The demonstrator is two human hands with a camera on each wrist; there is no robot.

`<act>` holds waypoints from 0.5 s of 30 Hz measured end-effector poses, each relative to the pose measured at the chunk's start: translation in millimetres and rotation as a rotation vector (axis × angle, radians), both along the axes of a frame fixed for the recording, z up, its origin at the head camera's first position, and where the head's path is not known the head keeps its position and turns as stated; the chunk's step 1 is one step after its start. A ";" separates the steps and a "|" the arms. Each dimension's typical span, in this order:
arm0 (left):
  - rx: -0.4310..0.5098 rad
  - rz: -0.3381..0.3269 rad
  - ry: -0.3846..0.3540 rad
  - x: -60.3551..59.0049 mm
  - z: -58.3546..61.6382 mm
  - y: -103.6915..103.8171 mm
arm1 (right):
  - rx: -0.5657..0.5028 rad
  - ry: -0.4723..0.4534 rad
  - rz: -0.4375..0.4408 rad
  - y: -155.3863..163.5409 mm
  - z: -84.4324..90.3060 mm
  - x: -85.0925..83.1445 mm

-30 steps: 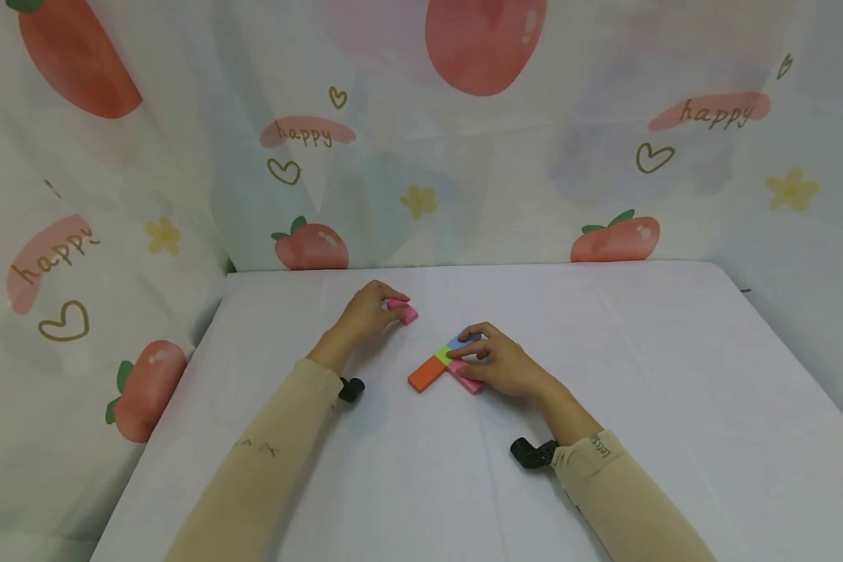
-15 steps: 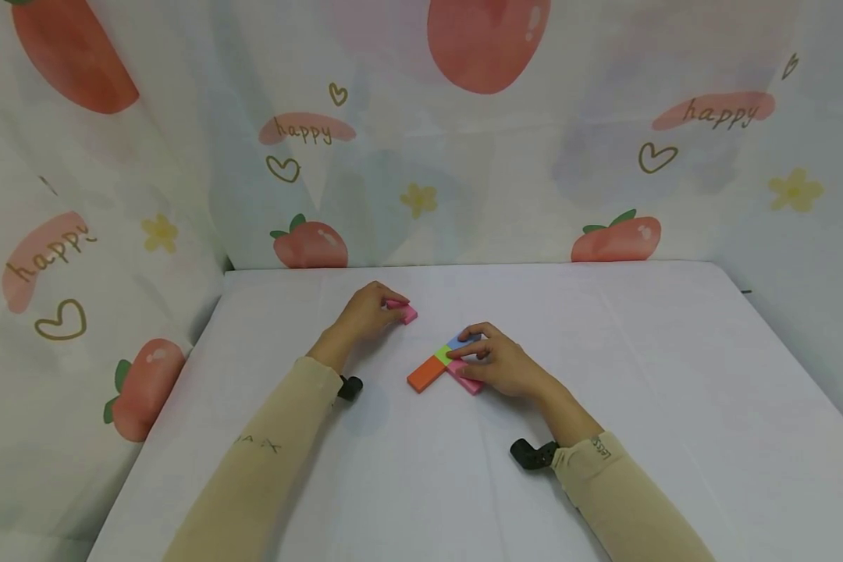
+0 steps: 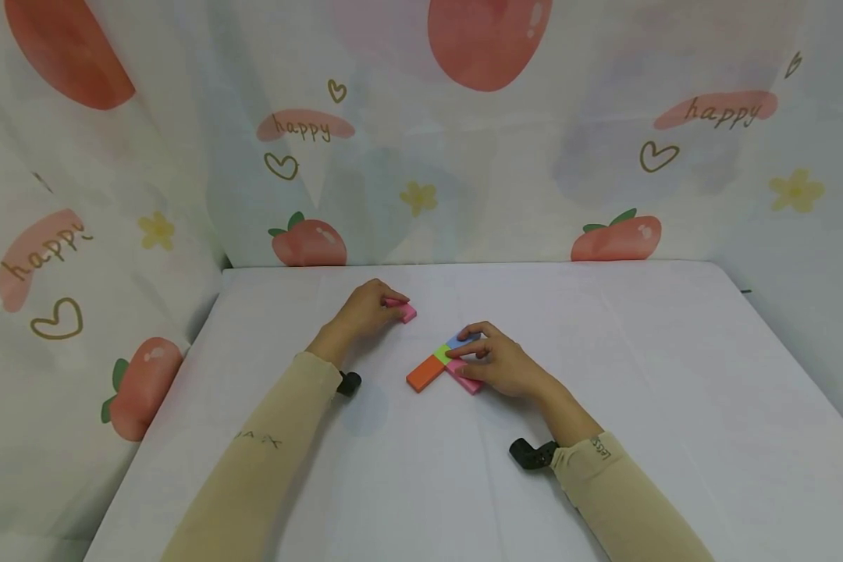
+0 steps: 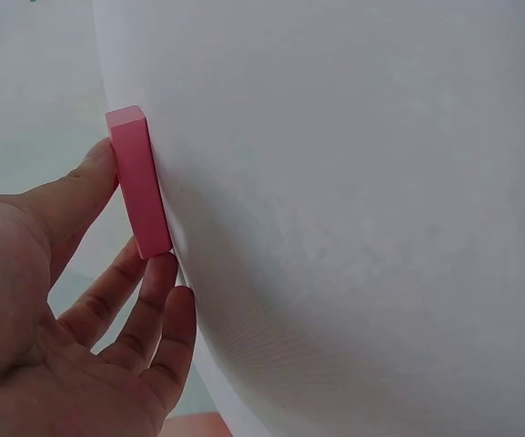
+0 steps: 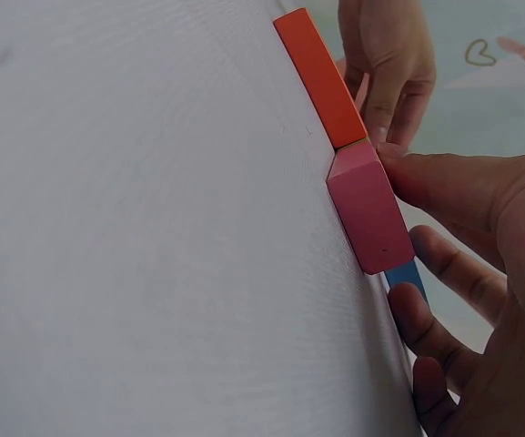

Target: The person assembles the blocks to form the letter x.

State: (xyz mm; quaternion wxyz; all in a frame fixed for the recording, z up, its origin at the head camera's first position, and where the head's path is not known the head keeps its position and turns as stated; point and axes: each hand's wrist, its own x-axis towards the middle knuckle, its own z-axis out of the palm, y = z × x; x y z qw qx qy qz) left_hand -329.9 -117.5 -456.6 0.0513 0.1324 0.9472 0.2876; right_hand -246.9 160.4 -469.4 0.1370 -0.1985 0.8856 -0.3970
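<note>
On the white table [image 3: 604,351] my left hand [image 3: 393,306] pinches a small pink block [image 3: 406,311] that lies flat; the left wrist view shows the thumb [image 4: 71,196] on one side of this pink block [image 4: 139,182] and the fingers [image 4: 157,300] on the other. To its right my right hand [image 3: 464,347] grips a flat group of joined blocks: orange [image 3: 425,374], green [image 3: 442,353], blue [image 3: 461,340] and a second pink one [image 3: 467,380]. In the right wrist view the thumb [image 5: 444,182] presses that pink block [image 5: 367,205], and the fingers [image 5: 444,282] curl past the blue one [image 5: 406,276].
A strawberry-print curtain [image 3: 464,156] closes off the back and left side of the table. Black wrist cameras [image 3: 530,454] sit under both sleeves. The table's right edge [image 3: 801,375] lies far from the hands.
</note>
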 end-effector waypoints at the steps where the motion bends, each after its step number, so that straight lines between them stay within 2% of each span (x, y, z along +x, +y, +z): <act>1: 0.000 -0.002 -0.001 -0.1 0.1 -0.1 | 0.000 0.002 0.002 -0.1 0.1 0.1; 15: 0.006 0.017 -0.024 -2.9 -2.4 0.1 | 0.001 0.009 0.004 -0.3 -0.5 -0.5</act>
